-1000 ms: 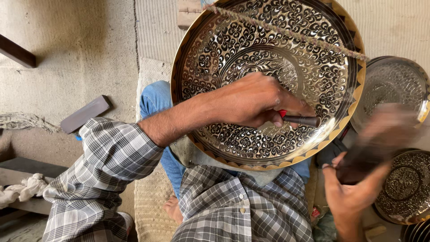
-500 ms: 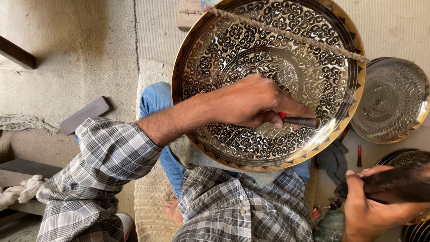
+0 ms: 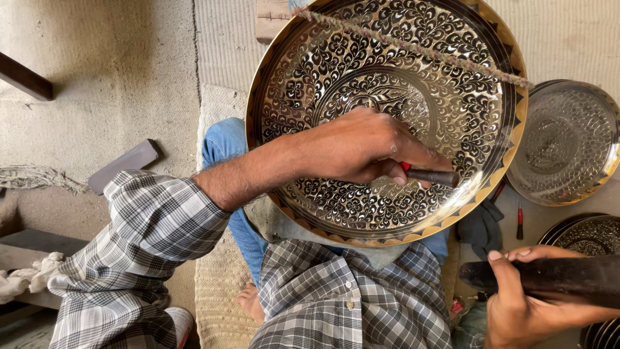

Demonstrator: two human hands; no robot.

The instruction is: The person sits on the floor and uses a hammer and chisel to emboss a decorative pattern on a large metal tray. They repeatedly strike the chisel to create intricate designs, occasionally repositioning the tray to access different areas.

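Note:
A large round engraved metal tray (image 3: 491, 84) with a gold rim leans on my lap, its face covered in dark floral patterns. My left hand (image 3: 361, 145) rests on its lower middle and grips a small dark chisel (image 3: 433, 176) with a red band, tip pointing right against the tray. My right hand (image 3: 523, 304), low at the right edge, is closed around a dark wooden mallet (image 3: 562, 278) held level and away from the tray. A twisted cord (image 3: 413, 45) runs diagonally across the tray's upper part.
A smaller engraved metal plate (image 3: 568, 142) lies to the right, with more dark plates (image 3: 588, 236) below it. A red-handled tool (image 3: 518, 223) and dark cloth (image 3: 478, 226) lie between them. A woven mat (image 3: 219, 284) covers the floor; a wooden block (image 3: 123, 165) lies at left.
My right hand with the mallet has dropped from beside the tray's rim down to the lower right corner. The left hand and chisel have stayed in place.

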